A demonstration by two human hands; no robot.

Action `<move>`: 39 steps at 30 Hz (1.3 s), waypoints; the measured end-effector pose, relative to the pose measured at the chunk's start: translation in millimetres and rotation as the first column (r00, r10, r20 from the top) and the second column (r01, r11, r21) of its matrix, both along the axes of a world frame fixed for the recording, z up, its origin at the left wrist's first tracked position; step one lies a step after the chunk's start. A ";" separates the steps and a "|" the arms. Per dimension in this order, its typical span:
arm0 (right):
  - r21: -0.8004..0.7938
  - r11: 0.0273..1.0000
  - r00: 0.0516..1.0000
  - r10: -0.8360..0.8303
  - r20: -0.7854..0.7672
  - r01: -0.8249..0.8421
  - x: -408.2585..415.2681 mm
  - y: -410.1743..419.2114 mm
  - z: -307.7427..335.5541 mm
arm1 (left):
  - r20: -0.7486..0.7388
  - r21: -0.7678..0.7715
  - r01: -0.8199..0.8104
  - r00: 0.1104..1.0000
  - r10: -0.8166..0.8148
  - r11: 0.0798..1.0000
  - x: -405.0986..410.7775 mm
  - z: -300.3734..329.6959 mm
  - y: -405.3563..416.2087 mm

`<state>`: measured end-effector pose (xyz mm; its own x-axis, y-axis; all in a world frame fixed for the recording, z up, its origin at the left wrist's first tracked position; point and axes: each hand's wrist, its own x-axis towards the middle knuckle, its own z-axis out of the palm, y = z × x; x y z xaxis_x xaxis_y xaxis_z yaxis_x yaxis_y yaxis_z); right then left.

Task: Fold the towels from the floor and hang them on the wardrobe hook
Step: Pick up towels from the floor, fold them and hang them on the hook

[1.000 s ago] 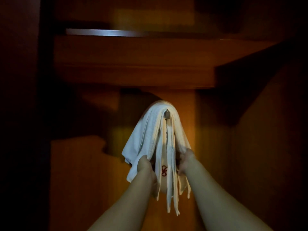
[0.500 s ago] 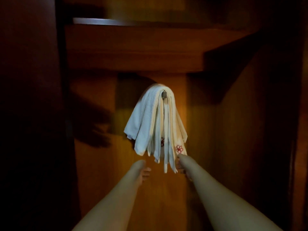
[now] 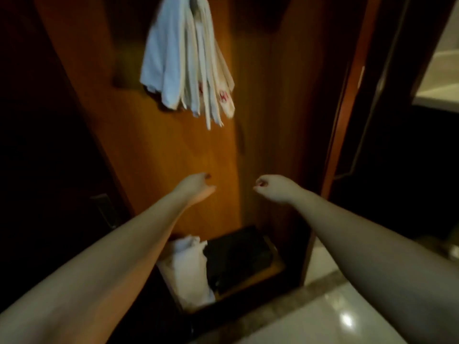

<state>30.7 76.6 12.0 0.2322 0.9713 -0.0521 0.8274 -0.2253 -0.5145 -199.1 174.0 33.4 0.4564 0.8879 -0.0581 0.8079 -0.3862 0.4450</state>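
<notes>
Several folded white towels (image 3: 183,63) hang in a bunch against the wooden back panel of the wardrobe (image 3: 154,155), some with red embroidery near their lower ends. The hook sits at the top edge of the view, mostly hidden by cloth. My left hand (image 3: 196,186) hangs well below the towels with loosely curled fingers and holds nothing. My right hand (image 3: 269,188) is level with it, a little to the right, also loosely curled and holding nothing. A crumpled white towel (image 3: 186,266) lies on the wardrobe floor between my forearms.
A black flat object (image 3: 238,256) lies beside the white towel on the wardrobe floor. The wardrobe's right side panel (image 3: 347,100) stands close by my right arm. Glossy pale floor tiles (image 3: 330,316) spread at the lower right. The left side is dark.
Both hands let go of the hanging towels and dropped away below them. The view tilted down, bringing the wardrobe floor and the towel lying there into sight.
</notes>
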 end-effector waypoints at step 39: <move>-0.726 0.490 0.753 -0.655 0.059 0.483 476.0 -507.7 -458.6 | -0.365 -0.601 0.553 0.452 -0.814 0.577 642.3 -459.8 -337.7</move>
